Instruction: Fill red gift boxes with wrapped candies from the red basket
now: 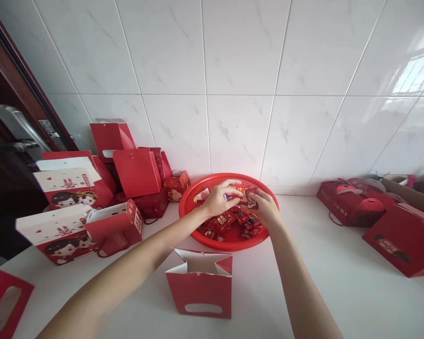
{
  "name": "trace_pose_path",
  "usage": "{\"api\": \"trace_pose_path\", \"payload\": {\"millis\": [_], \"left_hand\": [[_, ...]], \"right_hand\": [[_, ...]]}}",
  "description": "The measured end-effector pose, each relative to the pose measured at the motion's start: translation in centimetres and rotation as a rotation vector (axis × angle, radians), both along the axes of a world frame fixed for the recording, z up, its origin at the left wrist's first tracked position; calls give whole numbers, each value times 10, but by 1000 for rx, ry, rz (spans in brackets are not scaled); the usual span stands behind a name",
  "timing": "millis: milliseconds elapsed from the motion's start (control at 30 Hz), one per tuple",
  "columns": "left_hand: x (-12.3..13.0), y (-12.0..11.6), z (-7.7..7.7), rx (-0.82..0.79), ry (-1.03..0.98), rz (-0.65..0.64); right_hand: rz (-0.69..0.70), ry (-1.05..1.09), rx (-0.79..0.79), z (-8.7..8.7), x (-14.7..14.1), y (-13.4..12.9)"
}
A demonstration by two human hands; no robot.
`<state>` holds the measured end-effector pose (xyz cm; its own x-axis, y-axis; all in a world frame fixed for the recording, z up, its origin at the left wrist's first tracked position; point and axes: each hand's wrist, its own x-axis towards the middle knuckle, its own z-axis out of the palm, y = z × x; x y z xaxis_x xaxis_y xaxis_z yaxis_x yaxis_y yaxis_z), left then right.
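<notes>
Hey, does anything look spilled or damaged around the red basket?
Nothing stands out: small packets lie inside the red basket, the right hand holds another packet, and the open paper bag in front stands upright.

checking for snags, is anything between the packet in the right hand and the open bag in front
Yes: the red basket's near rim lies between the packet in the right hand and the open bag. Nothing visible covers the bag's mouth.
</notes>
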<state>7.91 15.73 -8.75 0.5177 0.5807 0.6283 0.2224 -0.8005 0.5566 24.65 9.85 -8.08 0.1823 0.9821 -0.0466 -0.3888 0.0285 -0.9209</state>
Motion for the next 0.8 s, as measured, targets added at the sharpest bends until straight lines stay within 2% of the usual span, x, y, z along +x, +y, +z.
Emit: {"api": "trace_pose_path", "payload": {"millis": [200, 533, 700, 767, 800], "left_hand": [[1, 8, -7, 81, 0, -7], [2, 5, -3, 102, -14, 28], [3, 2, -3, -22, -7, 84], [4, 1, 1, -104, 20, 162], [4, 1, 4, -150, 74, 241]], "right_hand": [[6, -18, 21, -1, 2, 0], [45, -61, 50, -3, 5, -1], [61, -90, 61, -3, 6, -3], [43, -75, 65, -4, 5, -2], [25, -66, 65, -4, 5, -1]]}}
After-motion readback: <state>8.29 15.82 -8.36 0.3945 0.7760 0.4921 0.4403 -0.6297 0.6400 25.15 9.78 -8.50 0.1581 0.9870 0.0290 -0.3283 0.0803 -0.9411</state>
